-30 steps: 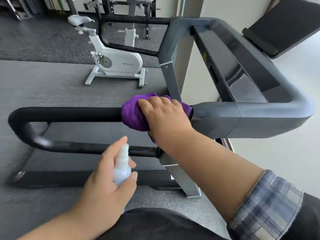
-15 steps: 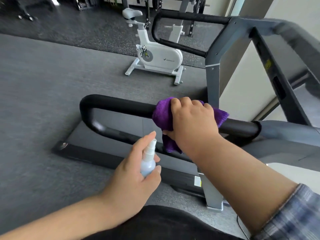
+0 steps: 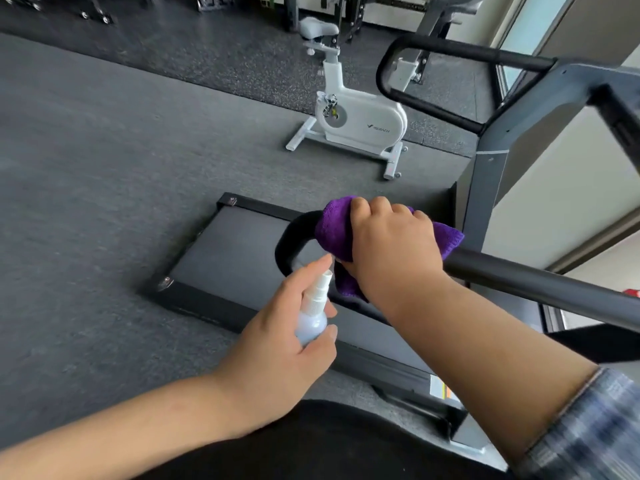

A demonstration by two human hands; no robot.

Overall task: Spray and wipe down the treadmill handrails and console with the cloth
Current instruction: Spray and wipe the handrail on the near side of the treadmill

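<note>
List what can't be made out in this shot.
Head view only:
- Treadmill console: cut off by the right edge.
- Handrail under the purple cloth: hidden by cloth and right hand.
- Spray bottle liquid level: covered by left hand.
- Plaid sleeve: motion-blurred.

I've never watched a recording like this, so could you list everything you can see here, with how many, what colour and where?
cloth: one, purple, wrapped over the near handrail's bend
spray bottle: one, pale blue with white nozzle, below the cloth
near handrail: one, black, running right from the cloth
far handrail: one, black, top right
treadmill deck: one, dark grey, on the floor
exercise bike: one, white, beyond the deck
floor: grey
left hand: grips the spray bottle
right hand: presses the cloth around the near handrail
</note>
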